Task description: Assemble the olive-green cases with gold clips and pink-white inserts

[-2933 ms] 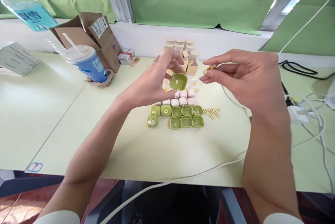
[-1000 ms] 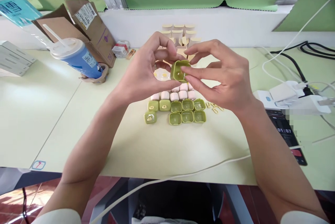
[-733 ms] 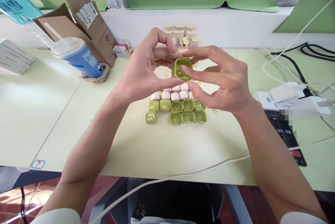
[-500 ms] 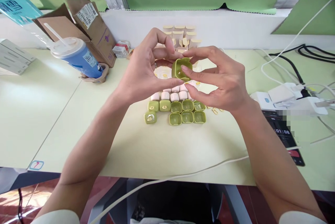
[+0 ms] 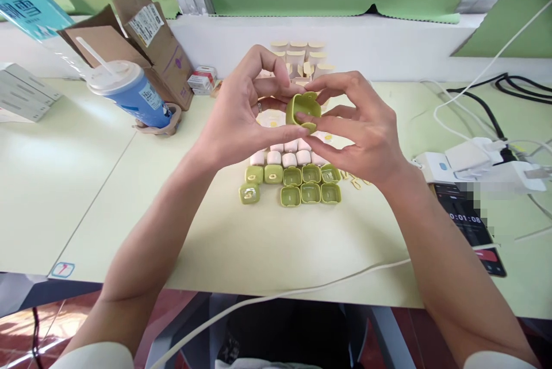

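Observation:
Above the table, both hands grip one small green plastic cup-like shell [image 5: 307, 106], its hollow side turned toward me. My left hand [image 5: 245, 107] pinches it from the left between thumb and fingers. From the right, my right hand [image 5: 362, 127] holds its edge, one finger reaching into the hollow. Below lie several open green shells [image 5: 310, 192] in two rows, and several green pieces with a small ring on top [image 5: 249, 193] to their left. Rounded white pieces [image 5: 274, 157] sit behind them, partly hidden by my hands. Small yellow loops [image 5: 354, 181] lie at the right.
A blue drink cup with a straw [image 5: 133, 96] and an open cardboard box [image 5: 170, 70] stand at the left. White chargers [image 5: 470, 156], cables and a phone [image 5: 470, 225] are at the right. A white cable [image 5: 319, 288] crosses the table's front edge. Cream-coloured parts [image 5: 297, 61] stand at the back.
The green shell has turned slightly, showing more of its hollow. My right hand's fingers have shifted on its edge, and one finger sits lower in it. The view has moved slightly.

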{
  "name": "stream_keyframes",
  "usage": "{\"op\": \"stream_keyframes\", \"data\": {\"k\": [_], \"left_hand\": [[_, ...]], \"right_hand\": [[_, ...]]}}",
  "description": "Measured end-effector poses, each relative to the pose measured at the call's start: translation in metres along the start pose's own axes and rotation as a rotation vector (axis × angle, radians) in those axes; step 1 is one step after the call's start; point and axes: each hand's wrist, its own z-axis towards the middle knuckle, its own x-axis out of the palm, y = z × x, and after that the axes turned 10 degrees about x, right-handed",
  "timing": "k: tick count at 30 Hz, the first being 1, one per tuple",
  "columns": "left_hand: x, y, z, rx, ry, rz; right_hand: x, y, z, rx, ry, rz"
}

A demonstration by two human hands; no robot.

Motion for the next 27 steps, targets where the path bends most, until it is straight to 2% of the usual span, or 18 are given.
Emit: {"op": "stream_keyframes", "data": {"k": [3,6,11,15,20,27], "left_hand": [[0.001,-0.002,0.001,-0.029,-0.041,-0.046],[0.001,-0.003,0.002,-0.052,-0.059,-0.058],[0.000,-0.002,0.003,-0.079,-0.063,-0.055],[0.001,0.001,0.002,-0.069,-0.089,-0.036],[0.001,0.008,0.002,-0.070,-0.078,0.013],[0.001,0.004,0.002,-0.093,-0.091,0.059]], "right_hand": [[0.004,0.001,0.000,-0.030,-0.142,0.024],[0.008,0.006,-0.001,0.061,-0.236,0.120],[0.011,0.017,-0.002,0.238,-0.211,0.311],[0.014,0.021,0.000,0.322,-0.225,0.443],[0.015,0.017,0.001,0.352,-0.176,0.499],[0.015,0.011,0.000,0.356,-0.143,0.501]]}}
